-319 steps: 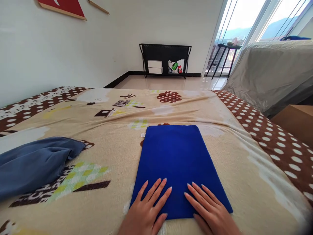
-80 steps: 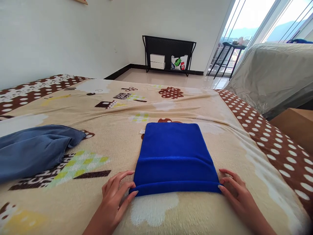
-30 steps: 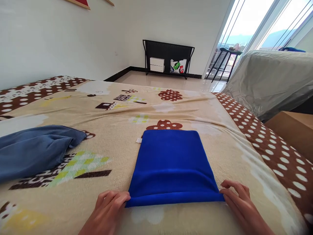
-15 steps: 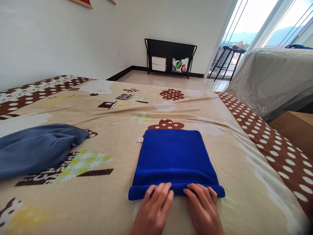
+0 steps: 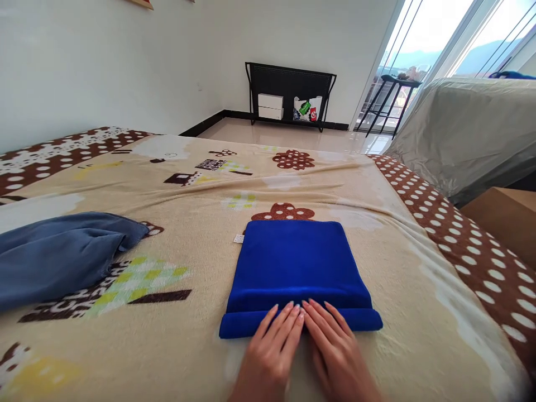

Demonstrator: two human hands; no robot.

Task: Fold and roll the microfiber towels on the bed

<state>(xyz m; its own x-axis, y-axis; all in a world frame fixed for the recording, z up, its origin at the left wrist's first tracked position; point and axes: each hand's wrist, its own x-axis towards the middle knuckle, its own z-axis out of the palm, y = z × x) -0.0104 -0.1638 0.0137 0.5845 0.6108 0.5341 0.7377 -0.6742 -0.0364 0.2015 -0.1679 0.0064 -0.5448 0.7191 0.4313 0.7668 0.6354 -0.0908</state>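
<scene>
A bright blue towel (image 5: 296, 262) lies on the patterned beige blanket (image 5: 201, 195), with its near edge rolled into a low ridge. My left hand (image 5: 272, 352) and my right hand (image 5: 335, 352) lie side by side on the middle of that rolled edge, fingers stretched out flat and fingertips pressing on the roll. Neither hand grips anything. A small white tag (image 5: 238, 238) shows at the towel's far left corner.
A grey-blue cloth (image 5: 58, 257) is bunched at the left. A grey-covered sofa (image 5: 469, 128) and a brown box (image 5: 502, 218) stand to the right. A black rack (image 5: 291, 95) with white boxes is by the far wall, and a small black table (image 5: 391, 100) stands at the window.
My hands moved from the towel's near corners to the middle of its rolled edge, and their fingers have now flattened out on the roll. The roll sits slightly farther forward.
</scene>
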